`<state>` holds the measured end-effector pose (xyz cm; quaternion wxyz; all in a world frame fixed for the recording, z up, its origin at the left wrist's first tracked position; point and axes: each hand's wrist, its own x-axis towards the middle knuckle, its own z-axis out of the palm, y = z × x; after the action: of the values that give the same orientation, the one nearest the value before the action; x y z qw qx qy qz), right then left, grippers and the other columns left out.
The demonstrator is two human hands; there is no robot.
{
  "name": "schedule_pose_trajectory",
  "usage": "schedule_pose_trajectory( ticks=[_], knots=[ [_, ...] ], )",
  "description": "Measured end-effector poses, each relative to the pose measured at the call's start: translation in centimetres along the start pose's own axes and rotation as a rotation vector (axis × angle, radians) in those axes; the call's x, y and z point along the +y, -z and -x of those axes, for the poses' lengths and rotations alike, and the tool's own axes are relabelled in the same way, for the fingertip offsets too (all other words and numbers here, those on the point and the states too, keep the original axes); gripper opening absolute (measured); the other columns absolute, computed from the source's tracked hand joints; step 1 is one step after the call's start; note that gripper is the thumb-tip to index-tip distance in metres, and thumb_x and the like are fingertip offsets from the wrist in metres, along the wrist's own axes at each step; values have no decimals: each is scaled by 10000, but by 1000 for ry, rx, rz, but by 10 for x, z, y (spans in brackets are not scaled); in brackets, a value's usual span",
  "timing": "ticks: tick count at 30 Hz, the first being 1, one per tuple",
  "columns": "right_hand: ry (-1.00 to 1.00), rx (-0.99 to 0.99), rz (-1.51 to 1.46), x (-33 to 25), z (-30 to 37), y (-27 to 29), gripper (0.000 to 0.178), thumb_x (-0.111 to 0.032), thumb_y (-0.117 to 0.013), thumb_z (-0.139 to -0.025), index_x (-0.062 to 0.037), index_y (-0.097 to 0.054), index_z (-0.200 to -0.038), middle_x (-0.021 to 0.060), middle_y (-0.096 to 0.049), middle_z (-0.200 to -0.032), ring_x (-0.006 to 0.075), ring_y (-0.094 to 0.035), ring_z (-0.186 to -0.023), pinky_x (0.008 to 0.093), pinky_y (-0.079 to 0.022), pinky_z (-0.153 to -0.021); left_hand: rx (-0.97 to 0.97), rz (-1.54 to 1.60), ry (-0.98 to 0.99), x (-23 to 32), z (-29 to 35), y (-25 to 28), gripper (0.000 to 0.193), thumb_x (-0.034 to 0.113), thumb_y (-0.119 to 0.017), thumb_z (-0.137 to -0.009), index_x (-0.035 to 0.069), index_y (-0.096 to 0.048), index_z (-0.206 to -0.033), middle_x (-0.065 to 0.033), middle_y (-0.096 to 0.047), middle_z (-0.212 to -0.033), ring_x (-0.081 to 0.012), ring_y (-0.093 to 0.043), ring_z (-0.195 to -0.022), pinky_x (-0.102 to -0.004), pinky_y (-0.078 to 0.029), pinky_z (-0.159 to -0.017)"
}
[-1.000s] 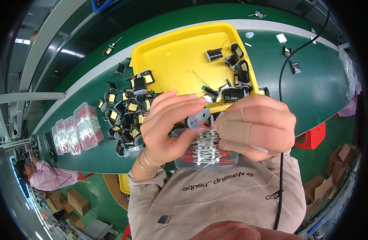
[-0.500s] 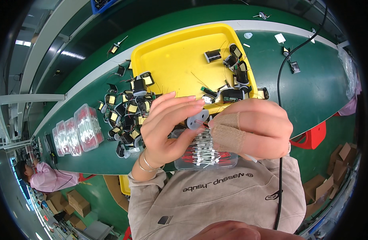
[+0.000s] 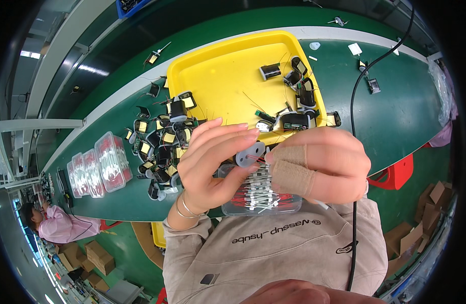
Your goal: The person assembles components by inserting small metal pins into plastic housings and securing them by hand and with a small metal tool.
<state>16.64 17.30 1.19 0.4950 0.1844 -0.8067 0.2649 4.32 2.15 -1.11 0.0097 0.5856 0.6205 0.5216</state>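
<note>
My left hand (image 3: 208, 159) pinches a grey oval end cap with holes (image 3: 249, 153) between thumb and fingers. Thin red wires (image 3: 255, 157) run from the cap toward my right hand (image 3: 321, 164), whose fingers are curled closed on them; tan bandage covers two of its fingers. A white end of something pokes out below that hand. Under both hands sits a clear plastic box (image 3: 288, 206) of red-and-white wire leads (image 3: 258, 190). Beyond is a yellow tray (image 3: 217, 66) with several black motor-like parts (image 3: 305, 93) at its right side.
Many black parts with yellow pads (image 3: 164, 137) are heaped left of the tray. Clear boxes of leads (image 3: 110, 162) stand farther left. A black cable (image 3: 354, 152) hangs down on the right. A red stool (image 3: 397, 172) and a person in pink (image 3: 71, 228) are beyond the table.
Both hands stay nearly in place, with the cap and wires shifted only slightly. On the far green strip, small parts have moved to the right.
</note>
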Motion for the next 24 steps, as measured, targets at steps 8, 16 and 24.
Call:
schedule_pose_trajectory(
  ticks=[8, 16, 24],
  knots=[
    [46, 21, 9, 0, 2, -3, 199, -87, -627, -598, -29, -654, -786, 71, -609, -754, 174, -615, -630, 239, -492, -478, 6, -3, 4, 0, 0, 0, 382, 39, -749, -607, 14, -653, -976, -102, -690, -963, -262, -637, -971, -402, -428, -900],
    [122, -14, -17, -1, 2, -2, 121, -50, -635, -665, -21, -647, -782, 109, -660, -801, 211, -638, -705, 259, -525, -574, 16, 20, 2, 0, -1, -1, 374, 51, -752, -620, 11, -650, -977, -108, -692, -951, -265, -640, -966, -409, -429, -899],
    [173, -85, 193, -15, 3, 1, 108, -65, -595, -701, -74, -646, -796, 61, -663, -803, 169, -627, -714, 279, -567, -651, 39, 83, 12, -2, 2, 0, 355, 67, -760, -616, 2, -653, -949, -119, -693, -935, -279, -641, -960, -420, -431, -889]
  ],
)
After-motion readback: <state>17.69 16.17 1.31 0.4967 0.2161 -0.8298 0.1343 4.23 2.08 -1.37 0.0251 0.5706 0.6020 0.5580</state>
